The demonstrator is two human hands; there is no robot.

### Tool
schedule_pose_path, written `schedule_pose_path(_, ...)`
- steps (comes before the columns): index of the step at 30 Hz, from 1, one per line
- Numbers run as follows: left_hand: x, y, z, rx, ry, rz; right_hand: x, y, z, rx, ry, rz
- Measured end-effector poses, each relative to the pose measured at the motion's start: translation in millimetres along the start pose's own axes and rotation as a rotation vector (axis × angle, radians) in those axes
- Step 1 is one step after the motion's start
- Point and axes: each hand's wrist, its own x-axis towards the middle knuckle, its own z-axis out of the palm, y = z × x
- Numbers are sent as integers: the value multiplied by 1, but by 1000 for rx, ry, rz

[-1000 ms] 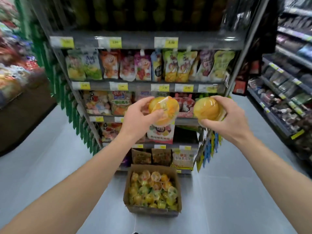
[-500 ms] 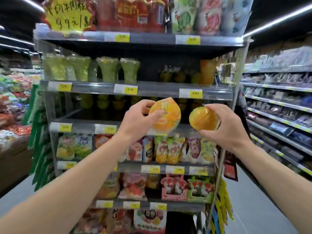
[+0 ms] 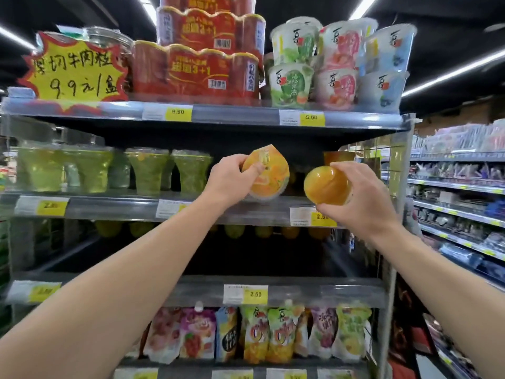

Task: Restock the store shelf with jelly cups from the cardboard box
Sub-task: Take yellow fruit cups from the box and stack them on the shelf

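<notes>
Orange jelly cups, two: left hand (image 3: 228, 179) grips one (image 3: 266, 173), right hand (image 3: 363, 198) grips other (image 3: 326, 186).

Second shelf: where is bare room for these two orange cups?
Bare room on the second shelf lies right of the green cups, behind both hands, up to the orange cup at the right post. The left half is crowded. Left hand and right hand each hold a jelly cup.
</notes>
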Motion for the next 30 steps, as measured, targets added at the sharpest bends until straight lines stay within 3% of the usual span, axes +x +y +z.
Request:
schedule_pose_path(7, 59, -8, 26, 31, 13, -222, 42, 22, 19, 78, 30, -102)
schedule_pose_path(13, 77, -19, 39, 187, -87, -280, 61, 43, 26, 50, 6, -162)
schedule_pose_path(17, 88, -25, 37, 351, -14, -240, 66, 47, 33, 37, 11, -181)
schedule_pose_path(23, 88, -32, 35, 255, -43, -211, 64, 43, 38, 43, 18, -238)
schedule_pose_path(28, 36, 3, 23, 150, 249, 121, 55, 29, 36, 84, 113, -353)
schedule_pose_path(30, 15, 19, 22, 44, 104, 117, 51, 22, 35, 98, 159, -424)
